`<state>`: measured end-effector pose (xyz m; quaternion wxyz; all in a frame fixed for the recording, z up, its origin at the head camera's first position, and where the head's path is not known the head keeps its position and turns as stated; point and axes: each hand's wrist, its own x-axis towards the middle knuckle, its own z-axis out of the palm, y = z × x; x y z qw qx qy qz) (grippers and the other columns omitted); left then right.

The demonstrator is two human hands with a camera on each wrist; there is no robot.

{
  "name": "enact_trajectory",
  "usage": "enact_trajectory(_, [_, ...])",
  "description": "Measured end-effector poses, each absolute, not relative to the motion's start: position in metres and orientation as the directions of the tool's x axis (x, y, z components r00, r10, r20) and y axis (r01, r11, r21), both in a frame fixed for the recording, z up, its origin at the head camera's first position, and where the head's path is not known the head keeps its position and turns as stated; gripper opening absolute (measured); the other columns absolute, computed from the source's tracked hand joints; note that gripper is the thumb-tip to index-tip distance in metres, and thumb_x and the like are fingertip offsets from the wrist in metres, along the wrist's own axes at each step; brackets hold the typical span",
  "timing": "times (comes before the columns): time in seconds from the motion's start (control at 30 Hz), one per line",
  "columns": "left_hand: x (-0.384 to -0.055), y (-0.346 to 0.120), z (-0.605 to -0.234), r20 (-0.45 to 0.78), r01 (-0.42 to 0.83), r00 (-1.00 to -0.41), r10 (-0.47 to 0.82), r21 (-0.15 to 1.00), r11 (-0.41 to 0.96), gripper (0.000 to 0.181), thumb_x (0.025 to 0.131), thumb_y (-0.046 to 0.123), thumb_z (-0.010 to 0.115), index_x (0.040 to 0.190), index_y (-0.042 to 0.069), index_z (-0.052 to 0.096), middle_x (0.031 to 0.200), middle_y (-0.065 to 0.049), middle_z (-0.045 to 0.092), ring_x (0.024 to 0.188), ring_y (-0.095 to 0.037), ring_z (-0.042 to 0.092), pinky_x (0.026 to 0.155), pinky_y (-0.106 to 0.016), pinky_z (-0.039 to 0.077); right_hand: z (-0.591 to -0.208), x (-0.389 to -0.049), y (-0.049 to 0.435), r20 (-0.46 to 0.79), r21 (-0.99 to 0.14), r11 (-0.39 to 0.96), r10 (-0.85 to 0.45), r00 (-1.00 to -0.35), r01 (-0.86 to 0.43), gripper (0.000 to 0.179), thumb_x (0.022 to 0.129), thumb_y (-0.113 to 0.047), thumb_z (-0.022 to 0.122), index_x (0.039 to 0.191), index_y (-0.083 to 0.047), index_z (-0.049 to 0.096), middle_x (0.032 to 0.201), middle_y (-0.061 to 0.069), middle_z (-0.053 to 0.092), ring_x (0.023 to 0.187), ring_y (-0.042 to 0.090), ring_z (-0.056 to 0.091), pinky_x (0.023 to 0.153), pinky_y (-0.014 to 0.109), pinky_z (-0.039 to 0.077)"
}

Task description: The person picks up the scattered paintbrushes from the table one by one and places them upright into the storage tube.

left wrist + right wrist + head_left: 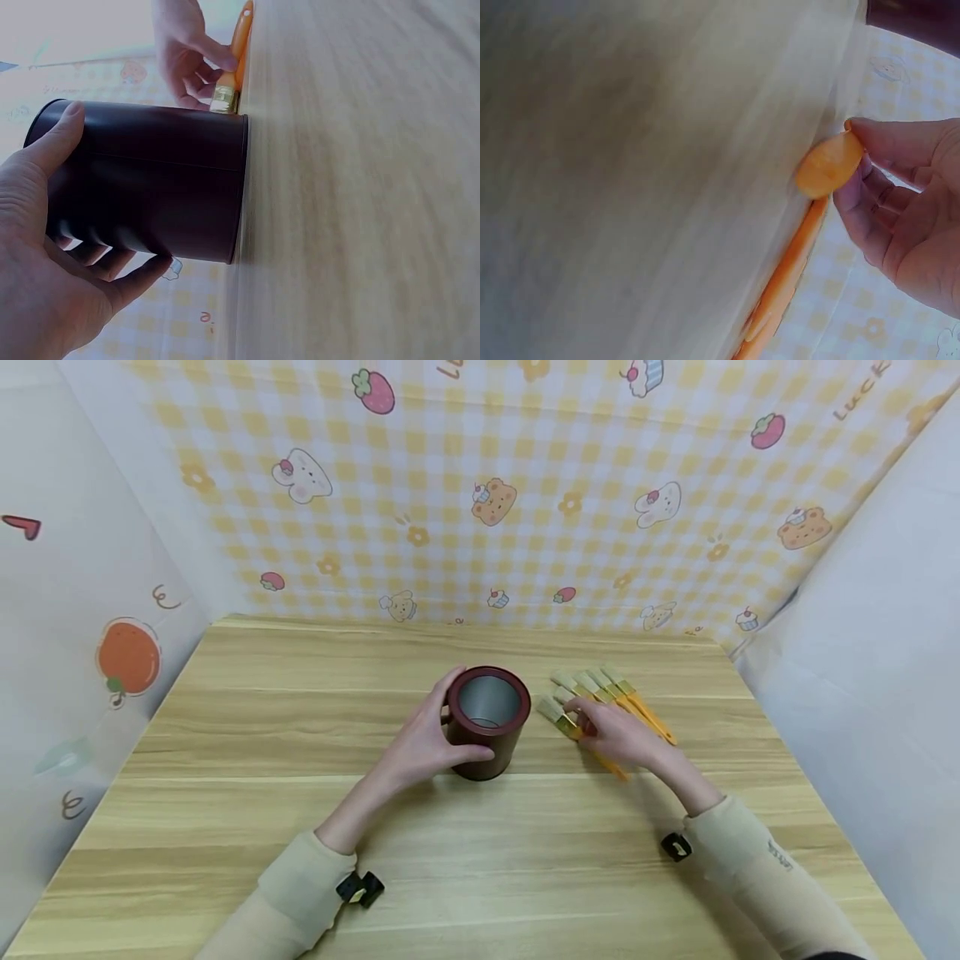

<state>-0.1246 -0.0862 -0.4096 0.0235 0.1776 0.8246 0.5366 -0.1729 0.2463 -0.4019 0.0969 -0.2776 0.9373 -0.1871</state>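
A dark brown cylindrical canister (506, 747) with a red-brown rim and a grey inside stands upright mid-table, its mouth facing up. My left hand (422, 745) grips it from the left, thumb across the near side and fingers behind. To the right, my right hand (619, 733) pinches a flat paintbrush (557, 715) with pale bristles, a gold ferrule and an orange handle (830, 163). In the left wrist view the thumb lies on that brush near its ferrule (224, 99), low at the tabletop.
Several similar paintbrushes (617, 679) lie fanned side by side just beyond my right hand, bristles pointing away. The wood-grain table (315, 693) meets a yellow checked backdrop (450, 552) at the back. White sheets (862, 652) hang at both sides.
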Motion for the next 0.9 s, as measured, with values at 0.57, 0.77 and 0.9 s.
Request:
enact_trajectory(0.57, [-0.125, -0.090, -0.410, 0.157, 0.278, -0.929, 0.336, 0.894, 0.352, 0.114, 0.073, 0.033, 0.095, 0.161, 0.034, 0.023, 0.156, -0.003, 0.046, 0.136, -0.037, 0.056, 0.112, -0.055, 0.049, -0.362, -0.172, 0.230, 0.209, -0.702, 0.586, -0.372, -0.904, -0.404, 0.055, 0.092, 0.002, 0.073, 0.142, -0.003, 0.051, 0.105, 0.016, 0.062, 0.089, 0.012, 0.062, 0.075, 0.020, 0.055])
enact_trajectory(0.77, [-0.127, -0.090, -0.409, 0.181, 0.303, -0.918, 0.352, 0.894, 0.331, 0.111, 0.071, 0.031, 0.096, 0.159, 0.034, 0.028, 0.152, -0.001, 0.049, 0.137, -0.030, 0.056, 0.112, -0.053, 0.051, -0.340, -0.171, 0.216, 0.315, -0.783, 0.472, -0.261, -0.912, -0.405, 0.057, 0.091, 0.003, 0.073, 0.143, -0.003, 0.049, 0.105, 0.013, 0.062, 0.087, 0.003, 0.063, 0.075, 0.013, 0.055])
enact_trajectory(0.9, [-0.128, -0.090, -0.409, 0.184, 0.309, -0.915, 0.358, 0.892, 0.330, 0.112, 0.071, 0.031, 0.096, 0.159, 0.033, 0.028, 0.152, -0.002, 0.049, 0.137, -0.030, 0.055, 0.112, -0.052, 0.051, -0.331, -0.168, 0.208, 0.413, -0.790, 0.411, -0.191, -0.891, -0.455, 0.058, 0.090, 0.005, 0.074, 0.141, -0.003, 0.050, 0.100, 0.003, 0.061, 0.085, 0.003, 0.064, 0.071, 0.013, 0.055])
